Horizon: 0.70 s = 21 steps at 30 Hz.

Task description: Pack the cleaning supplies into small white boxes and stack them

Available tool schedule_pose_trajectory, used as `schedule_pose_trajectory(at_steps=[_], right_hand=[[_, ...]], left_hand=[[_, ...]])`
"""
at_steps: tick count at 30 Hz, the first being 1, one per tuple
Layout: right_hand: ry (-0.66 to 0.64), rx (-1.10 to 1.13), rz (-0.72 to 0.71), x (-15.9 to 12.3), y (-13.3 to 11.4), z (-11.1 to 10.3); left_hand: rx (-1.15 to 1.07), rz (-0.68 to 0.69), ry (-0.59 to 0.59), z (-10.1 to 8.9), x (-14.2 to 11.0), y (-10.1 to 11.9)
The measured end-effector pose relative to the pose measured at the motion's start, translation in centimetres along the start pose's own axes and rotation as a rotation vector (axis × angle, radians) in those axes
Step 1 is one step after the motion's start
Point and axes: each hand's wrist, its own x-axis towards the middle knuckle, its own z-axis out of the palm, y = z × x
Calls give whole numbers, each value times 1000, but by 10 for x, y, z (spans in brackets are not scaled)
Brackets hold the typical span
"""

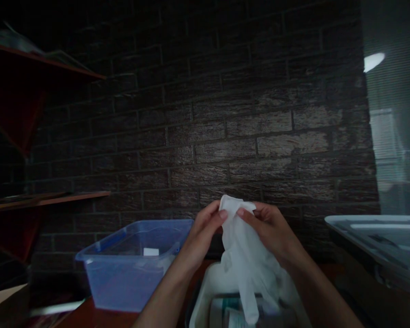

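Observation:
A thin white glove (241,255) hangs between my hands with its fingers dangling down. My left hand (208,224) pinches its upper edge on the left, thumb in front. On the other side, my right hand (264,223) grips the same edge between thumb and fingers. Directly below is a white bin (205,291), partly covered by the glove and my right forearm. Inside it lie blurred items, among them a pale packet with green marks (230,304).
To the left stands a translucent blue plastic tub (119,282) with a small white piece (151,251) inside. A container with a pale lid (382,228) is at right. Wooden shelves (54,200) jut out at left before a dark brick wall (205,114).

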Motion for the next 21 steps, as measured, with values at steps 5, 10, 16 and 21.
schedule_pose_trajectory(at_steps=[5,10,16,21], right_hand=[[-74,-90,71,0,4,1],[-94,-210,166,-3,0,-1],[-114,-337,174,-4,-1,-3],[-167,-326,225,-8,-7,-2]], left_hand=[[39,6,198,-8,9,-10],[191,127,358,-21,14,-13],[196,139,378,-28,17,-14],[264,214,397,-28,17,-12]])
